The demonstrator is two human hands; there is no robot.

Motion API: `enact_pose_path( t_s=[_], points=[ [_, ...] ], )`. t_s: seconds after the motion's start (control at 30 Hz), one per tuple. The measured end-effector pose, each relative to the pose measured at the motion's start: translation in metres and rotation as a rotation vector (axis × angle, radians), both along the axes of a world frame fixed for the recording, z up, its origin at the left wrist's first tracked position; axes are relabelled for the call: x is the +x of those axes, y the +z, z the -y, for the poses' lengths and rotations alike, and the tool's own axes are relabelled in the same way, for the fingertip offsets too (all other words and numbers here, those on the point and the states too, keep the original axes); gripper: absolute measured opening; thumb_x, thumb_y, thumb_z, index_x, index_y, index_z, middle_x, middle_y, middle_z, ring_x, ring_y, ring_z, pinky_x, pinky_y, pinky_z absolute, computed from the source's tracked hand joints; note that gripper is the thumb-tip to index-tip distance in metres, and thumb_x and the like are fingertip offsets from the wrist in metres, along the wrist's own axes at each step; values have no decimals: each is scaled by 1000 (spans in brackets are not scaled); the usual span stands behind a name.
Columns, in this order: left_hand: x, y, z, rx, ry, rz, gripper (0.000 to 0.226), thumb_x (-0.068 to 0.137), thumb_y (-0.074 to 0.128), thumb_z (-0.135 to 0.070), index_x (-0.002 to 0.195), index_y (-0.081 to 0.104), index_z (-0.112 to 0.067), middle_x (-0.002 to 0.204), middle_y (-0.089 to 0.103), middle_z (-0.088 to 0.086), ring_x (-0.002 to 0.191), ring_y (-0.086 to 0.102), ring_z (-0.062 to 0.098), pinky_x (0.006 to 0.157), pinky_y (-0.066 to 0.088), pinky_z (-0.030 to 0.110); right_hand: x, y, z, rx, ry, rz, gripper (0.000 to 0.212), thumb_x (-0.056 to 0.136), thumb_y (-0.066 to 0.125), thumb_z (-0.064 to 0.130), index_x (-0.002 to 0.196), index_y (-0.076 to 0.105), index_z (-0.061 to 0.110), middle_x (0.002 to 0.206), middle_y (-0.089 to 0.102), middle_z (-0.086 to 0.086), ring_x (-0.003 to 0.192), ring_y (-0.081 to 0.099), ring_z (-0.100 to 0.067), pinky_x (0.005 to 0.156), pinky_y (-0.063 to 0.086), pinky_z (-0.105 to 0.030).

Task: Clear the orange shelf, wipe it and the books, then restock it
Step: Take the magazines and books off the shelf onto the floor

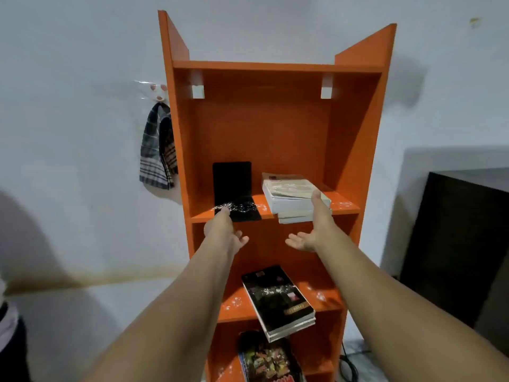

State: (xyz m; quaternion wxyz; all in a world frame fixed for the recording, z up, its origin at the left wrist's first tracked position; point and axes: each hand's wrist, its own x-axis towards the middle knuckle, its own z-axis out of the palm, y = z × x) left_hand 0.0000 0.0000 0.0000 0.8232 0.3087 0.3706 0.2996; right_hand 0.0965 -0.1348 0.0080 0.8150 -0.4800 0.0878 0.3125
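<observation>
A pale, stained wall [68,133] backs the narrow orange shelf [355,128], with a checked cloth [158,153] hanging from a hook just left of its side panel. In front of the shelf's upper board, the left hand [224,232] reaches up with loose, spread fingers [242,239], one fingertip touching the front edge of a black stand [232,183] flecked with white dust. It grips nothing.

To the right on the same board lies a stack of pale books [292,194], overhanging the front edge. The right hand [312,232] is held open, palm turned inward, its thumb [316,199] resting against the stack's right side and its other fingers splayed below the board. On the shelf's lower boards sit dark-covered books [278,299] and a colourful book [267,357], also dusty. A dark cabinet [454,244] stands to the right of the shelf.

Clearing appears to be just beginning, and the pale stack looks like the first load. The left hand would do best to come across to the stack's left side, so both palms can clamp the books and lift them level. That would keep the lower volume from sliding out and the dust from spilling onto the boards below.
</observation>
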Motion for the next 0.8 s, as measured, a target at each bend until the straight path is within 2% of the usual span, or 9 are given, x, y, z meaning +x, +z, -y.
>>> enact_pose_path(
  t_s=[0.17, 0.23, 0.33, 0.43, 0.5, 0.57, 0.67, 0.73, 0.8],
  points=[
    [41, -12, -13, -47, 66, 29, 47, 92, 68, -23, 132, 51, -5, 134, 54, 19, 123, 54, 36, 101, 48, 53, 40, -9, -23, 20, -95, -67, 108, 63, 69, 76, 144, 29, 16, 143, 39, -19, 128, 42, -45, 103, 36, -62],
    [53, -18, -19, -43, 123, 14, 40, 91, 70, -23, 124, 55, -5, 125, 60, 15, 113, 60, 32, 94, 53, 49, 55, -13, -32, 6, -107, -64, 98, 63, 72, 73, 134, 38, 14, 126, 52, -17, 122, 48, -43, 102, 37, -63],
    [64, -26, -25, -21, 189, -32, 30, 91, 70, -16, 116, 56, -4, 113, 62, 14, 92, 64, 25, 83, 59, 40, 69, -17, -41, 22, -101, -61, 78, 66, 82, 55, 123, 49, 13, 104, 62, -11, 98, 60, -36, 92, 45, -61],
    [68, -28, -26, 26, 242, -79, 29, 93, 65, -6, 120, 57, 0, 102, 60, 13, 71, 60, 19, 75, 61, 34, 76, -19, -47, 59, -118, -47, 60, 70, 85, 33, 117, 54, 13, 100, 67, -12, 83, 67, -34, 73, 57, -54],
    [68, -29, -25, 49, 252, -97, 29, 94, 63, -4, 122, 56, 0, 97, 61, 12, 65, 58, 17, 76, 61, 35, 77, -20, -48, 84, -135, -32, 56, 71, 84, 25, 116, 53, 13, 101, 67, -14, 81, 69, -35, 67, 58, -55],
    [64, -27, -22, 37, 236, -73, 33, 94, 62, -3, 126, 54, 1, 93, 59, 12, 71, 62, 20, 81, 61, 39, 74, -23, -48, 98, -163, -11, 52, 72, 83, 21, 113, 53, 13, 101, 67, -14, 80, 69, -35, 68, 58, -56],
    [48, -19, -14, -7, 206, 7, 36, 92, 62, 2, 128, 53, -1, 114, 62, 19, 101, 66, 32, 85, 59, 46, 61, -26, -41, 140, -221, -15, 42, 70, 82, 17, 102, 56, 14, 98, 69, -13, 77, 70, -34, 70, 58, -55],
    [32, -17, -7, -30, 194, 32, 34, 92, 62, 4, 125, 55, 0, 118, 62, 21, 106, 65, 35, 85, 59, 48, 49, -28, -33, 197, -257, -21, 41, 68, 82, 14, 100, 57, 16, 97, 70, -12, 77, 71, -35, 69, 58, -54],
    [14, -17, 2, -47, 184, 82, 33, 91, 60, 7, 122, 55, -1, 118, 63, 22, 106, 65, 36, 83, 59, 50, 32, -31, -19, 248, -277, -9, 48, 67, 82, 12, 107, 57, 18, 99, 71, -11, 78, 72, -35, 70, 58, -55]
  ],
)
